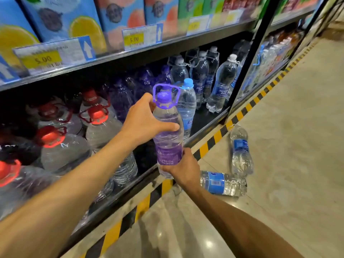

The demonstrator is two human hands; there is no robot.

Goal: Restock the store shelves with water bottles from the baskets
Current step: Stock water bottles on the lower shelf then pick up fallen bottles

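Observation:
A clear water bottle with a purple cap, purple carry handle and purple label (pixel 168 135) stands upright at the front edge of the bottom shelf (pixel 206 131). My left hand (pixel 143 121) grips its shoulder just under the cap. My right hand (pixel 183 167) holds its base from below and the right. Just behind it stands a blue-capped bottle (pixel 187 107). More purple bottles (pixel 130 90) fill the shelf's dark back. Two blue-label bottles (pixel 241 149) (pixel 223 183) lie on the floor to the right.
Large jugs with red caps (pixel 96 116) crowd the shelf's left part. White-capped bottles (pixel 221 84) stand at its right end by a black upright post (pixel 249 58). Juice cartons (pixel 61 17) and price tags sit above. A yellow-black stripe (pixel 204 148) edges the grey floor.

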